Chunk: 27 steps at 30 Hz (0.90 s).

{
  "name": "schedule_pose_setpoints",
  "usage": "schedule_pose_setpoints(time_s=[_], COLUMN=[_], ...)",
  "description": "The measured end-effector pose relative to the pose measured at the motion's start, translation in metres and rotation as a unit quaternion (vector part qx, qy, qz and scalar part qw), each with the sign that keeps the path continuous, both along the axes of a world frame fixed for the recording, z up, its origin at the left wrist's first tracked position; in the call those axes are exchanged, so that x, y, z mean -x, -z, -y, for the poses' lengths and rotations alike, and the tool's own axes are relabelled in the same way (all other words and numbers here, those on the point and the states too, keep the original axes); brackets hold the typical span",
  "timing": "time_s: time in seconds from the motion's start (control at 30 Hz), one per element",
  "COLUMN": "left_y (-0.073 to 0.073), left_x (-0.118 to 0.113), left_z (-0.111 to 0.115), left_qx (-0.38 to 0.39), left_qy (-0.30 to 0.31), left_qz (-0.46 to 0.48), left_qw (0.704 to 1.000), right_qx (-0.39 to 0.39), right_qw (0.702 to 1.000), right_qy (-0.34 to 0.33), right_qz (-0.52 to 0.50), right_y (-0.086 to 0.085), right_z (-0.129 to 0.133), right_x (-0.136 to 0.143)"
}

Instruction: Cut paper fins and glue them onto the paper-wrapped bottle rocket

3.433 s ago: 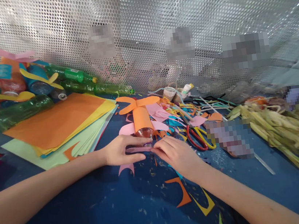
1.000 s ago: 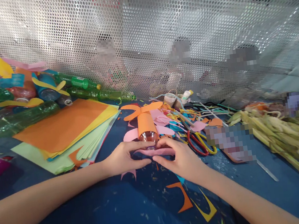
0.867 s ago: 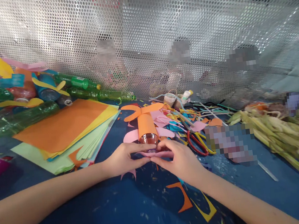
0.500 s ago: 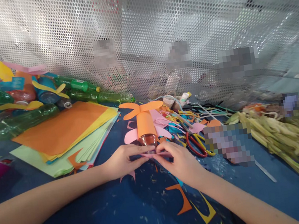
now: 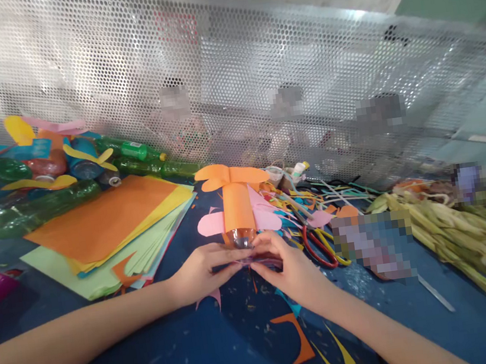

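In front of me lies a plastic bottle (image 5: 242, 237) wrapped in orange paper (image 5: 237, 206), its bare clear neck end toward me. Orange paper petals (image 5: 230, 176) stand at its far end, and rounded pink paper wings (image 5: 267, 218) stick out at both sides. At the near end, a pink paper piece (image 5: 259, 258) is pinched by the fingers of my left hand (image 5: 201, 271) and my right hand (image 5: 287, 265). The fingertips meet around the bottle's neck and partly hide the paper there.
Coloured paper sheets (image 5: 105, 224) and green bottles (image 5: 41, 211) lie left. Scissors (image 5: 319, 246), paper scraps (image 5: 297, 336) and dried husks (image 5: 437, 228) lie right on the blue table (image 5: 181, 357). A perforated screen (image 5: 228, 70) stands behind, with people beyond it.
The camera view has tilted slightly upward. Both hands stay pinched at the bottle's neck, with the fingers shifting a little. The pink paper there now shows less flat.
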State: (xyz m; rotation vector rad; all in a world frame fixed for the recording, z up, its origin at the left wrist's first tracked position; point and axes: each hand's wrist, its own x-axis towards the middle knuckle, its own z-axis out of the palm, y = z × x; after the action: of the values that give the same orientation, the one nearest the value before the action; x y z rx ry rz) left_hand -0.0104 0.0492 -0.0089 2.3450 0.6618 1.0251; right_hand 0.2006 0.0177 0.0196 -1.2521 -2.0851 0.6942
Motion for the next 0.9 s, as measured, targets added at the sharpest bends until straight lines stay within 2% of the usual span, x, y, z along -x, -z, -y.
schedule_pose_setpoints(time_s=[0.17, 0.27, 0.37, 0.47, 0.6, 0.73, 0.9], left_y=[-0.004, -0.006, -0.007, -0.008, -0.007, -0.006, -0.009], left_x=[0.0, -0.002, -0.003, 0.002, 0.011, 0.018, 0.023], left_z=[0.0, 0.0, -0.002, -0.007, -0.021, -0.036, -0.045], left_qx=[-0.011, -0.014, 0.006, 0.023, 0.019, 0.018, 0.017], left_qy=[-0.01, -0.044, -0.088, -0.11, -0.11, -0.101, -0.108], left_qz=[-0.032, -0.038, -0.047, -0.066, -0.089, -0.092, -0.101], left_qw=[0.999, 0.998, 0.995, 0.991, 0.99, 0.99, 0.989], right_qx=[-0.035, -0.081, -0.119, -0.096, -0.076, -0.026, 0.011], right_qw=[0.998, 0.991, 0.969, 0.934, 0.9, 0.908, 0.922], right_qy=[-0.021, 0.002, 0.066, 0.098, 0.087, 0.066, 0.047], right_qz=[0.045, 0.107, 0.206, 0.33, 0.421, 0.412, 0.384], right_y=[-0.005, -0.015, -0.03, -0.039, -0.031, -0.019, -0.015], right_z=[-0.001, -0.004, -0.006, -0.006, -0.002, 0.007, 0.019], right_x=[-0.001, -0.006, -0.017, -0.036, -0.066, -0.086, -0.093])
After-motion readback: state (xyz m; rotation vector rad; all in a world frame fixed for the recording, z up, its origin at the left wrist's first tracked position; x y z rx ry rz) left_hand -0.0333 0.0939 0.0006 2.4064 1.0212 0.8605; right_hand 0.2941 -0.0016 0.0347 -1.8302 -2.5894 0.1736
